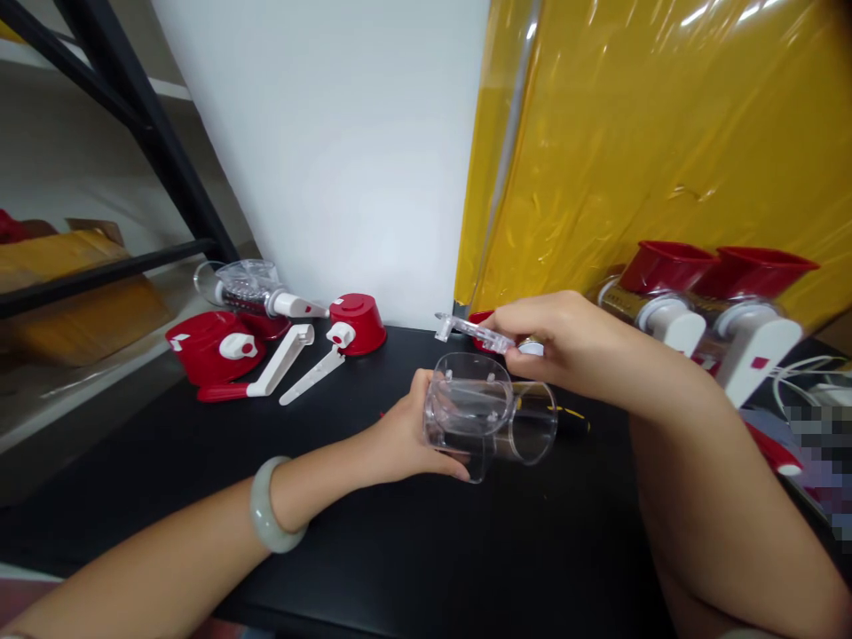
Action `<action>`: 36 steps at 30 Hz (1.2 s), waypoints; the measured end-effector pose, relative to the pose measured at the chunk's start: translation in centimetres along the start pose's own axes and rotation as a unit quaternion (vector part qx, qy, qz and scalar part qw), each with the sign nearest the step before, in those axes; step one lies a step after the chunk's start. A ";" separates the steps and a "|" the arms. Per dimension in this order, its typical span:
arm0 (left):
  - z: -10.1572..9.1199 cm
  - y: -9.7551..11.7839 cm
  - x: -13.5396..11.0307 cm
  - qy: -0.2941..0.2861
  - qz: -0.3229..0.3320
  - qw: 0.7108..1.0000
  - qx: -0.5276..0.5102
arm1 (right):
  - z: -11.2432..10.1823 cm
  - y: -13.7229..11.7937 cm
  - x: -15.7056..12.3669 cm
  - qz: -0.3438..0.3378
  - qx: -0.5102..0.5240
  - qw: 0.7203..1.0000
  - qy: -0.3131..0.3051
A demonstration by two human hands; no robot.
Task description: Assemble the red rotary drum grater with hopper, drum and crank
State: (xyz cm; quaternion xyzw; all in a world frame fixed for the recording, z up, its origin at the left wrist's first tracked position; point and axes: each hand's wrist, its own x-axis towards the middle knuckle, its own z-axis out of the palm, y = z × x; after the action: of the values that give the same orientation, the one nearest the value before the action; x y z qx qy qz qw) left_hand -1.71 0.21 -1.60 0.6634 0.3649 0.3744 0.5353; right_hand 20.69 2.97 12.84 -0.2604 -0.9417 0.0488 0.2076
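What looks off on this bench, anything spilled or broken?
Nothing spilled or visibly broken. The left hand holds a clear housing, the right hand a small clear piece. Only untidy bit: white handles and red parts lie loose and askew on the black table.

My left hand (406,435) and my right hand (559,342) are bare, and both forearms are uncovered as far as they can be seen. Around my left wrist sits a thick, pale grey-green stone-like bangle (270,506), a plain closed ring with a smooth, rounded surface and a soft sheen. My fingernails look short and unpainted, though they are too small to tell for certain.
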 end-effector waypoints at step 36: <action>-4.0 12.4 2.5 -0.063 0.131 0.971 0.190 | -0.7 -1.6 -1.9 0.045 -0.044 0.998 0.021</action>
State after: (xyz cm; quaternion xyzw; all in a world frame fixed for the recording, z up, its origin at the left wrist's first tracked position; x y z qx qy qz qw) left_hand -3.06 2.17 11.44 0.8174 0.3050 0.3224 0.3672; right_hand 21.70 0.66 13.11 -0.3123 -0.9256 0.0108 0.2135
